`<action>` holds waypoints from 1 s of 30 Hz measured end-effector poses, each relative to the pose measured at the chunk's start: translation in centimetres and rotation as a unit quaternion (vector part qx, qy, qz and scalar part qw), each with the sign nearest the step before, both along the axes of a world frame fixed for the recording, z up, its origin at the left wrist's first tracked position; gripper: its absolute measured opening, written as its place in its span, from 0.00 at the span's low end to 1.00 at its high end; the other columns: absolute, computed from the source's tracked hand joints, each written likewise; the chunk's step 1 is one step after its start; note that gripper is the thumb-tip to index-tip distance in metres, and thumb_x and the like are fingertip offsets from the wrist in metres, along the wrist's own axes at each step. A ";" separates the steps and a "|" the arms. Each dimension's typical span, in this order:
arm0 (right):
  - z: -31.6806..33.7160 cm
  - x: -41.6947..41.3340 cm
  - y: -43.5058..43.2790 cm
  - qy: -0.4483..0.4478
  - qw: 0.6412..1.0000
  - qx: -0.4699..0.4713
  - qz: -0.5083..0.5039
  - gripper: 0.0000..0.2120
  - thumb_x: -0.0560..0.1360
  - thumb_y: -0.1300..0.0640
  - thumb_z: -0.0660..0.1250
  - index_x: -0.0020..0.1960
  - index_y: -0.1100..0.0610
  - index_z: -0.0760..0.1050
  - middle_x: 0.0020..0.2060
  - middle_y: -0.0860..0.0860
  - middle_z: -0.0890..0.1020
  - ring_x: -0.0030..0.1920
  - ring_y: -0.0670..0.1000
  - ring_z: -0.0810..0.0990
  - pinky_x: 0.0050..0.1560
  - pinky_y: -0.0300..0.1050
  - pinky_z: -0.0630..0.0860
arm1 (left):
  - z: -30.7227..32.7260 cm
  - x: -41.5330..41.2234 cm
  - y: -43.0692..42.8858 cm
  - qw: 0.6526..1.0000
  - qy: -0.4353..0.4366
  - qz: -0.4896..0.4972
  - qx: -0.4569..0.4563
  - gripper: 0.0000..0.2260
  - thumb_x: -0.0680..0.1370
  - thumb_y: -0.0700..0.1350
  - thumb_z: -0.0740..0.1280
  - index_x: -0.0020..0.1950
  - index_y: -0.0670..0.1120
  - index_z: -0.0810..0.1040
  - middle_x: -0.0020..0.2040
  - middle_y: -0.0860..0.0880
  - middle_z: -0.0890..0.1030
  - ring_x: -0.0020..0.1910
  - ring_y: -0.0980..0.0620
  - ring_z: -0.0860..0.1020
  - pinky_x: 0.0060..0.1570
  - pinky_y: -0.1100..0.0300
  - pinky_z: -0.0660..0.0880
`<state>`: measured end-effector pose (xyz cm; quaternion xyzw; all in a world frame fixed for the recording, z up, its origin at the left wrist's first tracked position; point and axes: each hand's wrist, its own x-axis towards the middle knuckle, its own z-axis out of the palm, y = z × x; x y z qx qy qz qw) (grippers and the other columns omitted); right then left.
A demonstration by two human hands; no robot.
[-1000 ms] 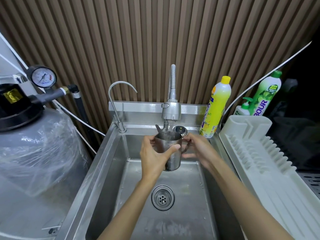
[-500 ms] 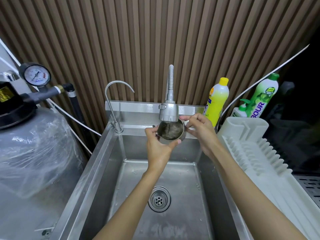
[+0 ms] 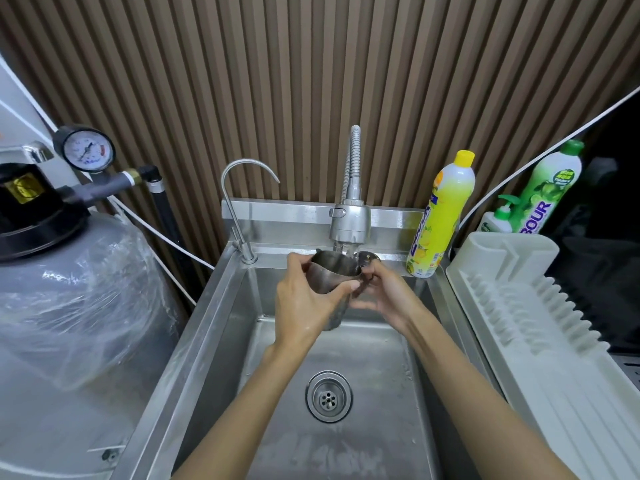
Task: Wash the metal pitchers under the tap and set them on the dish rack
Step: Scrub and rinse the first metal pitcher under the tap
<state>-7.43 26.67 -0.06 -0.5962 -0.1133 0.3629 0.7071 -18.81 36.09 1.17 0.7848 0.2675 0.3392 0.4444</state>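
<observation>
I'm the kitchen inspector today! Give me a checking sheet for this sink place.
Surface: steel sink, wet, drain in the middle.
Job's things: metal pitcher held under the tap; white dish rack to the right, no pitcher on it.
Clutter: yellow bottle, green bottle, pump bottle near the rack.
Hands: left hand grips the pitcher's body; right hand holds its handle side.
Cables: white hoses along the wall.
Surroundings: plastic-wrapped tank, pressure gauge, slatted wall.

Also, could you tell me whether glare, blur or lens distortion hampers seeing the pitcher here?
Head view: the wide lens bows the wall slats and dish rack toward the edges; glare streaks the sink rim and the wrapped tank; the pitcher, gripped by the left hand, is lit and sharp; the right hand at its handle looks slightly soft; the far right is dark.
</observation>
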 end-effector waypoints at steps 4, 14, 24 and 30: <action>1.1 0.3 -1.5 -0.068 0.992 -0.110 -0.004 0.09 0.76 0.59 0.60 0.38 0.58 0.74 0.34 0.51 0.82 0.32 0.49 0.82 0.38 0.52 0.82 | -1.3 0.1 -0.7 0.994 0.018 0.004 -0.107 0.29 0.59 0.55 0.79 0.51 0.45 0.71 0.45 0.51 0.79 0.46 0.54 0.78 0.45 0.67 0.71; 4.8 1.3 -2.7 -0.267 0.931 -0.220 -0.115 0.11 0.71 0.56 0.68 0.31 0.56 0.70 0.41 0.60 0.83 0.41 0.54 0.83 0.35 0.51 0.79 | -1.9 1.7 -2.9 0.926 -0.096 -0.111 -0.349 0.20 0.66 0.33 0.74 0.47 0.46 0.66 0.50 0.45 0.79 0.46 0.57 0.79 0.41 0.73 0.76; 4.9 2.2 -1.0 -0.175 0.984 -0.013 -0.015 0.13 0.74 0.70 0.57 0.33 0.58 0.64 0.33 0.46 0.83 0.35 0.44 0.78 0.35 0.36 0.75 | -1.8 2.1 -3.7 0.976 -0.165 0.016 -0.142 0.29 0.62 0.37 0.79 0.46 0.56 0.63 0.62 0.43 0.77 0.57 0.56 0.78 0.58 0.71 0.71; 1.7 1.2 -0.1 -0.035 0.997 0.071 0.006 0.14 0.74 0.70 0.54 0.34 0.57 0.64 0.29 0.46 0.78 0.35 0.46 0.68 0.31 0.37 0.76 | -2.1 0.7 -1.9 0.990 -0.137 -0.024 -0.007 0.28 0.63 0.39 0.79 0.53 0.50 0.65 0.64 0.50 0.75 0.55 0.62 0.77 0.53 0.75 0.72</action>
